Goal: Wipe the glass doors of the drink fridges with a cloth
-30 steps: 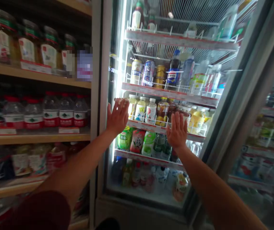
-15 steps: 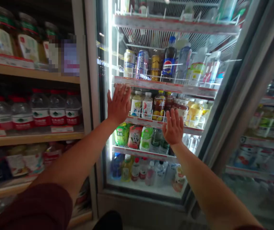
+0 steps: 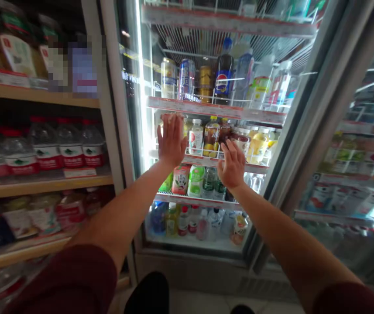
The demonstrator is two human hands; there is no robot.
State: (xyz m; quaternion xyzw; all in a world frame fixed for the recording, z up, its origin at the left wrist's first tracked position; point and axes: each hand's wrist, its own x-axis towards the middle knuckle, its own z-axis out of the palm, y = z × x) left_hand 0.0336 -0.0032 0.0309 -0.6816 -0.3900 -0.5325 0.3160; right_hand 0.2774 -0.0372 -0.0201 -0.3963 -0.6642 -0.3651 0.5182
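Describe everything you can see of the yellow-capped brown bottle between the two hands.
The brown bottle stands upright on a shelf inside the lit cooler. Its yellow cap is on, and its body looks glossy, with rounded yellow shapes low on the front; any lettering is too small to read. A white-capped bottle stands at its left; whether they touch is unclear. Neither the left hand nor the right hand holds it.

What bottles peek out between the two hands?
In the head view, a pale bottle and a yellow-capped brown bottle show between the left hand and right hand.
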